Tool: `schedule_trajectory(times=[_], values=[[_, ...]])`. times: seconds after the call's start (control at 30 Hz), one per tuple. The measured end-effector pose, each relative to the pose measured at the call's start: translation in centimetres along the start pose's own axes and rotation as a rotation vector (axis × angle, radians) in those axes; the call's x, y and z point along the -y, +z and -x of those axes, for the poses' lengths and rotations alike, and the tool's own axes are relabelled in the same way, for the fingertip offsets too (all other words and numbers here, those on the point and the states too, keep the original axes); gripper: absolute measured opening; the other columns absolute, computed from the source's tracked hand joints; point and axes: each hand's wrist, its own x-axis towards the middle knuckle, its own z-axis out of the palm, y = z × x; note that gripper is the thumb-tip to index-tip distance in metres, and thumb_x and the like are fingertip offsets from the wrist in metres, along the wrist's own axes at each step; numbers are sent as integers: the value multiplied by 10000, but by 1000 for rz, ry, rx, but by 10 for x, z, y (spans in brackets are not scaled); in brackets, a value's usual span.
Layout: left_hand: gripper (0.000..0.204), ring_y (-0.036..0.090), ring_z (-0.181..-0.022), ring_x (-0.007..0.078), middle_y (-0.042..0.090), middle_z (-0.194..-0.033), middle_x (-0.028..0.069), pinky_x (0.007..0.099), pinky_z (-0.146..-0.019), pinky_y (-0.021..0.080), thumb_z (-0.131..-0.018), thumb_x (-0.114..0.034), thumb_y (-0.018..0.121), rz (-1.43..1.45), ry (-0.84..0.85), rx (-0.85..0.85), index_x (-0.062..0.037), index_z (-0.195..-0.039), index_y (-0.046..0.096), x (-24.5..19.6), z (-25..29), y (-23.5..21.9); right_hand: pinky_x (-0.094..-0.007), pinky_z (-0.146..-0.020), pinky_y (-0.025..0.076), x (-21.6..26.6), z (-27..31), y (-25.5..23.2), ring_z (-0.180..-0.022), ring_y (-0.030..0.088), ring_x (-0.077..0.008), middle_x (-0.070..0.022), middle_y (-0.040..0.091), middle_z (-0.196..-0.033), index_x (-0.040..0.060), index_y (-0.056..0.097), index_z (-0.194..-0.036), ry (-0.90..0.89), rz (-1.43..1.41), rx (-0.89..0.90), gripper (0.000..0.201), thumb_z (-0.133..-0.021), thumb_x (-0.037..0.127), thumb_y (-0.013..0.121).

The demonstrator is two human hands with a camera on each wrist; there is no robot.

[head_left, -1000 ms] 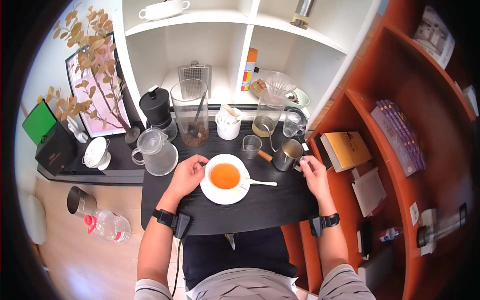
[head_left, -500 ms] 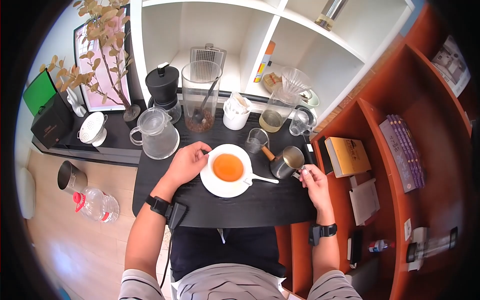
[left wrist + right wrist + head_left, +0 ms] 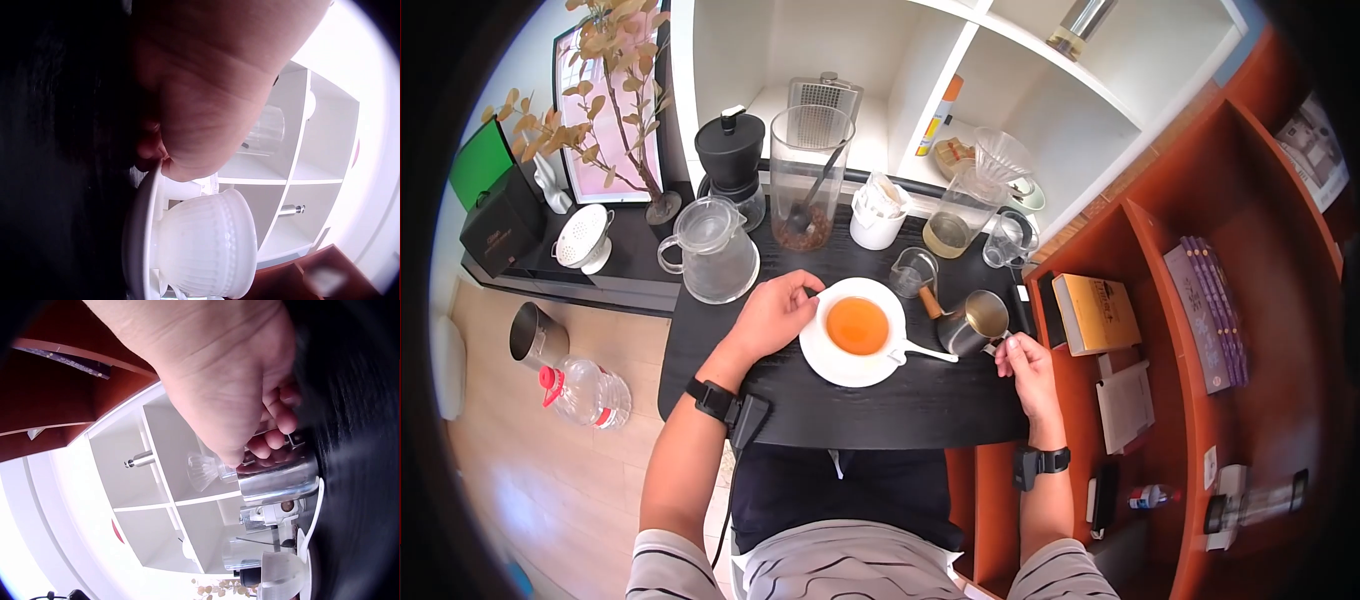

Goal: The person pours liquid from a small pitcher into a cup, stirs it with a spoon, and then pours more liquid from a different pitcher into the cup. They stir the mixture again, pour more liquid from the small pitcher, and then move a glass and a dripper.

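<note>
A white saucer (image 3: 816, 350) sits on the black table and bears a white ribbed cup (image 3: 206, 244) of orange-brown liquid. The handle of a white spoon (image 3: 935, 353) juts out to the right. My left hand (image 3: 772, 315) pinches the saucer's left rim, thumb on top. At the right, a shiny metal pitcher (image 3: 963, 328) stands upright. My right hand (image 3: 1030, 372) grips its handle with curled fingers, which partly hide that handle in the right wrist view. A small glass measuring cup (image 3: 912, 270) with a wooden handle stands close behind the pitcher.
Behind the saucer stand a glass server (image 3: 718, 255), a black grinder (image 3: 730, 150), a tall glass cylinder (image 3: 810, 180) and a white pot (image 3: 876, 225) of packets. A glass dripper set (image 3: 960, 215) and a glass mug (image 3: 1007, 240) are back right. Red-brown shelves (image 3: 1170, 400) rise at the right.
The head view has tilted and shifted. The right hand and the metal pitcher have come slightly nearer the table's front edge. The left hand keeps its hold on the saucer.
</note>
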Motion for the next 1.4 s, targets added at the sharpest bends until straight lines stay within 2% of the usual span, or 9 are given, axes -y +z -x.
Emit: schedule_trajectory(times=[0.2, 0.3, 0.43, 0.6, 0.73, 1.0, 1.13, 1.2, 1.4], values=[[207, 546, -641, 54, 597, -706, -28, 262, -611, 454, -958, -55, 667, 16, -9, -12, 16, -1147, 712, -1, 1, 0, -241, -689, 462, 6, 6, 0, -723, 565, -69, 15, 650, -844, 44, 684, -952, 7, 35, -50, 297, -1126, 277, 626], [210, 583, -627, 110, 628, -701, 17, 310, -620, 481, -956, -101, 697, 23, -18, -15, 13, -1131, 718, 4, 0, 1, -216, -730, 457, 8, 11, 12, -788, 558, -45, 35, 650, -925, 42, 685, -1114, -159, 215, -375, 119, -1072, 152, 705], [214, 577, -622, 115, 626, -697, 19, 316, -616, 480, -954, -106, 697, 33, -15, -17, 9, -1133, 720, 10, -2, 2, -212, -733, 435, 29, 27, 27, -810, 523, -33, 50, 599, -895, 41, 632, -1029, -281, 160, -603, 98, -1079, 112, 676], [218, 576, -632, 111, 626, -700, 19, 312, -625, 481, -957, -107, 696, -20, -42, -11, 6, -1142, 720, -1, 0, 0, -181, -667, 425, 53, 39, 83, -776, 527, 3, 69, 615, -905, 47, 672, -1116, -181, 94, -175, 113, -1035, 76, 745], [222, 576, -639, 101, 623, -702, 9, 308, -629, 482, -959, -105, 693, 38, -41, 4, 7, -1149, 719, 9, -2, 1, -191, -669, 462, 53, 29, 121, -777, 589, -19, 6, 689, -945, 24, 645, -1219, -61, -14, -10, 215, -1032, 73, 740], [223, 564, -632, 100, 611, -700, 6, 301, -624, 478, -959, -103, 695, 59, -43, -8, 11, -1149, 715, 7, -1, 2, -249, -645, 518, 53, 17, 144, -697, 673, -112, -83, 748, -921, 12, 604, -1151, 93, -315, 121, 162, -1111, 164, 642], [221, 566, -627, 105, 616, -701, 11, 306, -619, 476, -955, -102, 697, 45, -37, -11, 8, -1146, 718, 5, -1, 1, -211, -593, 465, 55, 21, 147, -781, 737, -116, -65, 773, -996, 48, 634, -1152, 157, -260, 162, 198, -1124, 244, 630], [182, 508, -663, 2, 568, -732, -77, 216, -609, 438, -979, -39, 680, 9, -19, 9, 3, -1155, 707, 4, -1, 0, -196, -577, 441, 54, 20, 147, -829, 758, -118, -51, 779, -1027, 64, 646, -1170, 165, -251, 187, 212, -1135, 269, 607], [194, 508, -665, 0, 566, -730, -76, 215, -614, 442, -973, -17, 663, 22, -13, 9, 10, -1161, 702, 6, -1, 1, -205, -595, 452, 51, 21, 149, -887, 760, -123, -57, 772, -1051, 53, 668, -1138, 174, -330, 214, 234, -1141, 276, 595]])
